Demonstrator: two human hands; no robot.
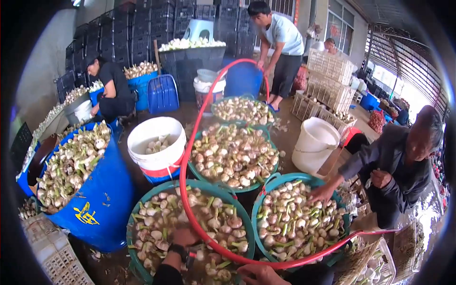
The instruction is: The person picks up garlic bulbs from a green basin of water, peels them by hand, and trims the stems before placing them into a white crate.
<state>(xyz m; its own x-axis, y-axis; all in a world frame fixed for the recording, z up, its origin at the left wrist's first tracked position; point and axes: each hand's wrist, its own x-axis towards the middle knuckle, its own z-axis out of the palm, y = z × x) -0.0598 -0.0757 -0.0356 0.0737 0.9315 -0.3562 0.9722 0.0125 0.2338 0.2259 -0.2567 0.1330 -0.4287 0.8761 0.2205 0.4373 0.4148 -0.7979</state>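
Observation:
In the front green basin [219, 190] garlic bulbs [156, 209] with short green stems lie in murky water. My left hand [185, 236], with a dark watch on the wrist, reaches down among them; its fingers are hidden. Close to the bottom edge, my right hand [262, 274] is over the basin's near right side, just below a red hose [209, 240]. Its fingers are loosely curved and apart, and nothing shows in them. The hose arcs across the basin and runs off to the right.
A co-worker's hand [325, 191] rests in another garlic-filled basin [304, 223] on the right. Behind stand a third basin [273, 166], white buckets [156, 128] and a person holding the hose. A blue barrel [107, 190] of garlic is left; crates [327, 88] are stacked at back right.

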